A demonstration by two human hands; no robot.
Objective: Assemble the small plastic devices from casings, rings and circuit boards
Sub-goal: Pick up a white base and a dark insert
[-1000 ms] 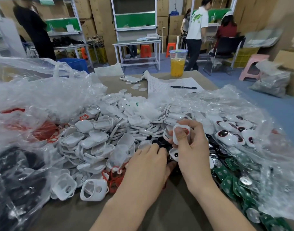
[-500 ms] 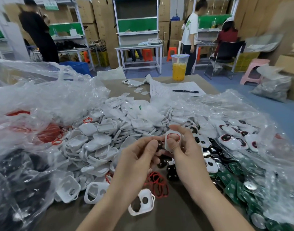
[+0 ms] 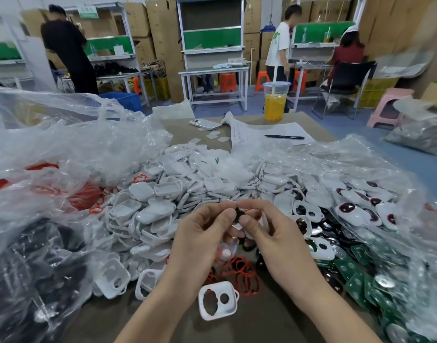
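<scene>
No legible text anywhere. Printed sheet beyond grip, up-right: dense lines, too small to read. Pen on it: white barrel print, unreadable. Green placard in background, far up-left of grip: characters blurred. Green print on white T-shirt, far back right of grip: unreadable. Two green marker strokes on casing pile just beyond grip: no letters made out.

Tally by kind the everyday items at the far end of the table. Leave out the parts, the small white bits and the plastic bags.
Phone: 1
Drink cup: 1
Pen: 1
Paper sheet: 1
Total: 4
</scene>
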